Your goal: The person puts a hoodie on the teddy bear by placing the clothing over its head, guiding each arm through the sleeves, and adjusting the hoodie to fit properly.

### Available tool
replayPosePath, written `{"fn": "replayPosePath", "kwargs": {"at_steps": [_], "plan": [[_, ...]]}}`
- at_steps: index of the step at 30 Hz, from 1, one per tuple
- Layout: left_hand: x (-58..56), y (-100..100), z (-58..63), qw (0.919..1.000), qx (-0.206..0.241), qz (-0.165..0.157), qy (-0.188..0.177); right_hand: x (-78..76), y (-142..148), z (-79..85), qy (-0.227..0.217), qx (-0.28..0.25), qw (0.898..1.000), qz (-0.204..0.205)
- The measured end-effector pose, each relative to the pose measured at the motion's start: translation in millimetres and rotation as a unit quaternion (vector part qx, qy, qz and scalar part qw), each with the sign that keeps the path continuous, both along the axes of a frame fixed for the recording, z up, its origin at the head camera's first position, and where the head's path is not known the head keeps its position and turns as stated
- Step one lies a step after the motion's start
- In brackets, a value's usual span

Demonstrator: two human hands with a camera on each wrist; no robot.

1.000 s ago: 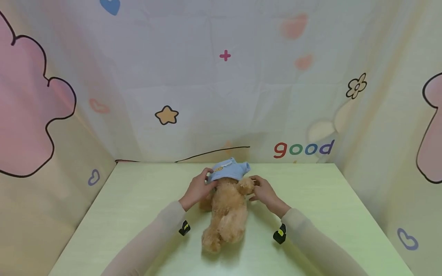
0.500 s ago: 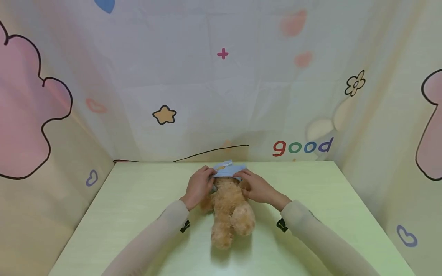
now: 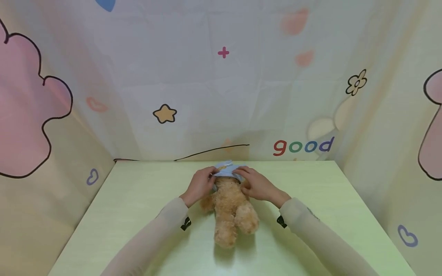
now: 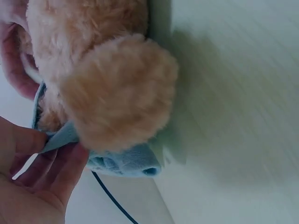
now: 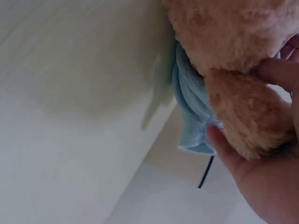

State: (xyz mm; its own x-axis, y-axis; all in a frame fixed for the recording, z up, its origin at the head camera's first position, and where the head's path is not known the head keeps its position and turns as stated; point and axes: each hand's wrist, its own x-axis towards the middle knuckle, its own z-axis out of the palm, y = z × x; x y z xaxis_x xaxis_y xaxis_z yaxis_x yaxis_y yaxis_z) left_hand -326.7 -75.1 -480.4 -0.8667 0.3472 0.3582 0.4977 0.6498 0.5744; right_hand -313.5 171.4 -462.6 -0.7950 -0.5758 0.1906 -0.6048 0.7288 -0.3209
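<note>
A light-brown stuffed animal (image 3: 228, 199) lies on the table with its legs toward me. A small light-blue shirt (image 3: 226, 171) covers its far end, hiding the head. My left hand (image 3: 202, 186) pinches the shirt's hem between thumb and fingers, clearly seen in the left wrist view beside a furry arm (image 4: 124, 93). On the other side, my right hand (image 3: 257, 184) curls round the toy's other arm (image 5: 247, 112), one fingertip touching the blue cloth. In the head view its fingers lie over the shirt's right edge.
The pale green table (image 3: 138, 207) ends at a printed curtain (image 3: 193, 88) just behind the shirt. More curtain hangs at the left and right sides. Black wrist devices (image 3: 185, 223) show below both cuffs.
My right hand has moved inward and up, from beside the toy's arm onto the shirt's edge. The toy's legs have swung to the right. My left hand stays at the hem.
</note>
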Motion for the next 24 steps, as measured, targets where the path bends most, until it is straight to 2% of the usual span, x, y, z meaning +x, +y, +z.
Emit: {"fn": "replayPosePath", "kwargs": {"at_steps": [3,6,9,11,15,18,24], "plan": [[-2.0,2,1.1,0.9999,-0.004,-0.005,-0.013,-4.1,0,-1.3,-0.040,-0.025,0.999,0.007],[-2.6,4,1.4,0.9991,-0.006,-0.024,-0.036,-7.1,-2,-4.6,-0.055,-0.038,0.998,-0.013],[-1.8,6,0.9,0.9957,-0.032,-0.054,-0.068,-10.8,-6,-7.4,-0.035,-0.042,0.997,-0.045],[0.4,8,0.1,0.9905,-0.059,-0.079,-0.096,-13.5,-10,-10.3,-0.015,-0.040,0.996,-0.075],[5.5,11,0.3,0.9824,-0.100,-0.100,-0.122,-19.3,-15,-16.6,0.019,-0.035,0.993,-0.114],[7.8,12,1.5,0.9834,-0.099,-0.094,-0.119,-21.0,-16,-19.9,0.051,-0.033,0.992,-0.108],[6.0,9,-4.7,0.9847,-0.103,-0.096,-0.103,-19.1,-11,-23.6,0.107,-0.044,0.992,-0.059]]}}
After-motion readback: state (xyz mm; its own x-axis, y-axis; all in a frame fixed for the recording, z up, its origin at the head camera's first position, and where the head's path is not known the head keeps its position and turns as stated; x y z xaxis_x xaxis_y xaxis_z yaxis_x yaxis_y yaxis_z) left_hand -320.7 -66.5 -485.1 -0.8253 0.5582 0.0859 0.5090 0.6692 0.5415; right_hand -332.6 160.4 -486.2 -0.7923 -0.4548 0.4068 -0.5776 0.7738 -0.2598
